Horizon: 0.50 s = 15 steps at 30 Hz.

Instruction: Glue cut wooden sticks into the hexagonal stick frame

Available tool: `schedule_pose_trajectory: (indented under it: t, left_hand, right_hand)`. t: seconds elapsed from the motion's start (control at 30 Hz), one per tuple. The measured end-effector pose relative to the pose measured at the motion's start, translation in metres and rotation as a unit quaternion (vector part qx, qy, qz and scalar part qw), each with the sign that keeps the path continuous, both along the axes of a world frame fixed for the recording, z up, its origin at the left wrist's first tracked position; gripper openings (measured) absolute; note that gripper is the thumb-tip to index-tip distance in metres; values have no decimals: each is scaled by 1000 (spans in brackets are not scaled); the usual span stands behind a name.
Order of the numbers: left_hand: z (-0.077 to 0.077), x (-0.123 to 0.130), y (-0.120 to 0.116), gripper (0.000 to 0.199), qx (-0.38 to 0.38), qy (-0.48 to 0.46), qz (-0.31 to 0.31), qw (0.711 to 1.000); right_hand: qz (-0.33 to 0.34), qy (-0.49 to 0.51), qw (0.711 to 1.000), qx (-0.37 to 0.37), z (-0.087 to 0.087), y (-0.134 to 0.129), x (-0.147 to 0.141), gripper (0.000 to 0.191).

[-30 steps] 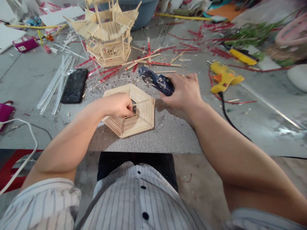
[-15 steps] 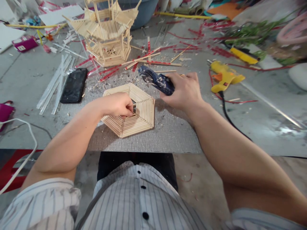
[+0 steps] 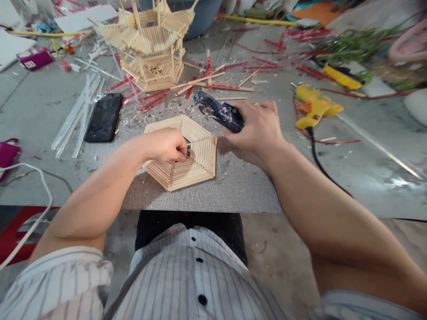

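My left hand (image 3: 171,146) is closed in a pinch above the middle of a hexagonal panel of thin wooden sticks (image 3: 195,168). A small piece of wooden stick seems to be between its fingertips, mostly hidden by them. The panel lies flat on the table around a dark central opening, its left part covered by the hand and wrist. To the right of it, my right hand (image 3: 255,122) is wrapped round a dark blue cutting tool with a curved head (image 3: 218,111). Pale dust speckles this tool, which points to the left.
Behind the panel stands a wooden stick pavilion model (image 3: 151,49). A black phone (image 3: 104,118) and clear glue sticks (image 3: 75,118) lie at left, a yellow glue gun (image 3: 313,106) with its cord at right. Red-marked sticks (image 3: 216,85) and scraps litter the back.
The view has shifted very slightly. Both hands keep their grip and place, and the panel stays where it was.
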<state>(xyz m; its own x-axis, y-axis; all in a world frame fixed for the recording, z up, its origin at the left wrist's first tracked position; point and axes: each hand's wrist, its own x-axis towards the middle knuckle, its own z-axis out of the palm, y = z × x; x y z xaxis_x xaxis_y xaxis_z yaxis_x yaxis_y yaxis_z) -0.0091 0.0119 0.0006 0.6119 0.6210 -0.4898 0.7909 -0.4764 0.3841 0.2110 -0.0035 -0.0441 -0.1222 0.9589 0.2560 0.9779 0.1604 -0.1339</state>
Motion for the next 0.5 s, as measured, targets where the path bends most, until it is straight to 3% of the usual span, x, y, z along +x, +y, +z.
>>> schedule_pose_trajectory:
  t: [0.5]
  left_hand:
    - [-2, -2, 3, 20, -24, -1, 35, 999]
  right_hand:
    - [20, 11, 1000, 19, -5, 1, 2, 52]
